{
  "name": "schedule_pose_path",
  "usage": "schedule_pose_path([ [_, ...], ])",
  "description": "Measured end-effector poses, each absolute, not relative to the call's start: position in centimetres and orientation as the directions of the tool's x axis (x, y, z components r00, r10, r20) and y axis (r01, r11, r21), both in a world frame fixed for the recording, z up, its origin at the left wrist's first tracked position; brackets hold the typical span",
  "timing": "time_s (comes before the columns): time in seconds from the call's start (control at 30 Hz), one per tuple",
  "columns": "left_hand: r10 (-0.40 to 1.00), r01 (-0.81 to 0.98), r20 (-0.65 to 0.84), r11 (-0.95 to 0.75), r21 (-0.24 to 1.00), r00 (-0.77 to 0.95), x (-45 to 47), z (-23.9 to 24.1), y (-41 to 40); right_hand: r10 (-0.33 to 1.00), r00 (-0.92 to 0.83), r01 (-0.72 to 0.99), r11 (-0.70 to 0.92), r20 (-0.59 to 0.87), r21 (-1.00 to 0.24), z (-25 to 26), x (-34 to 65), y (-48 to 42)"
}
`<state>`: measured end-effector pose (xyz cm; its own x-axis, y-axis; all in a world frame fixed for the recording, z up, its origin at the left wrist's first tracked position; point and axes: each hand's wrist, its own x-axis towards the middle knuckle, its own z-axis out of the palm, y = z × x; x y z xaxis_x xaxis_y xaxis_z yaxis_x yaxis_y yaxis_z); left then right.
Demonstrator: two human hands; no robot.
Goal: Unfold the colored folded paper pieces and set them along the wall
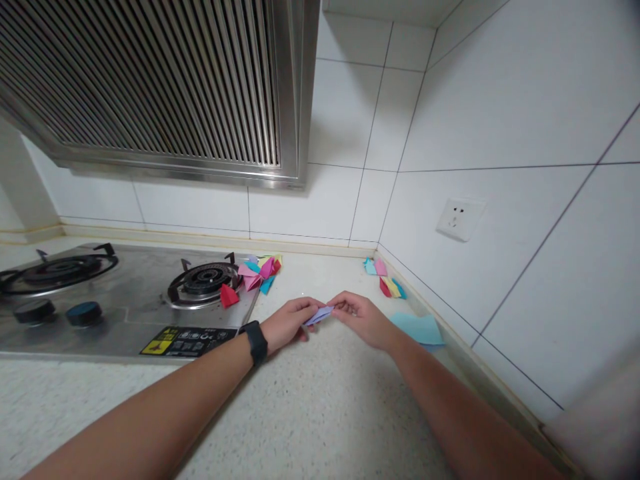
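Observation:
A small folded lilac paper (pixel 319 315) lies low over the speckled countertop (pixel 320 413), pinched from both sides. My left hand (pixel 287 323), with a black watch on its wrist, grips the paper's left end with curled fingers. Its right end is held by my right hand (pixel 361 317), fingers closed on it. Both hands meet at the middle of the counter, just right of the stove.
A steel gas stove (pixel 125 300) with two burners sits at left; a pile of folded coloured papers (pixel 257 273) rests at its right edge. More folded pieces (pixel 384 277) and a flat blue sheet (pixel 417 328) lie by the tiled wall. A range hood (pixel 165 87) hangs above.

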<state>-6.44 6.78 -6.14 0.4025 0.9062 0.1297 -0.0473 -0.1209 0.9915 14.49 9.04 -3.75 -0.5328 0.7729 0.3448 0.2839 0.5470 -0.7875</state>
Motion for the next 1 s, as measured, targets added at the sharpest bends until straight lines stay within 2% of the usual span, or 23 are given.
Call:
schedule_pose_path([
  [0.2,0.945,-0.047,0.143,-0.135,0.990,0.293,-7.0,-5.1,6.7,0.820,-0.480,0.214,0.453,0.311,-0.866,-3.5,15.0,9.3],
  [0.57,0.938,-0.060,0.280,-0.273,0.960,0.203,-7.4,-4.7,6.9,0.840,-0.458,0.152,0.396,0.291,-0.906,-3.1,15.1,9.2],
  [0.87,0.944,-0.125,0.274,-0.254,0.959,0.186,-7.3,-4.3,6.8,0.829,-0.472,0.121,0.398,0.300,-0.909,-2.9,15.1,9.1],
  [1.0,0.933,-0.126,0.310,-0.290,0.949,0.182,-7.4,-4.6,7.2,0.827,-0.435,0.126,0.447,0.356,-0.885,-3.3,15.2,9.6],
])
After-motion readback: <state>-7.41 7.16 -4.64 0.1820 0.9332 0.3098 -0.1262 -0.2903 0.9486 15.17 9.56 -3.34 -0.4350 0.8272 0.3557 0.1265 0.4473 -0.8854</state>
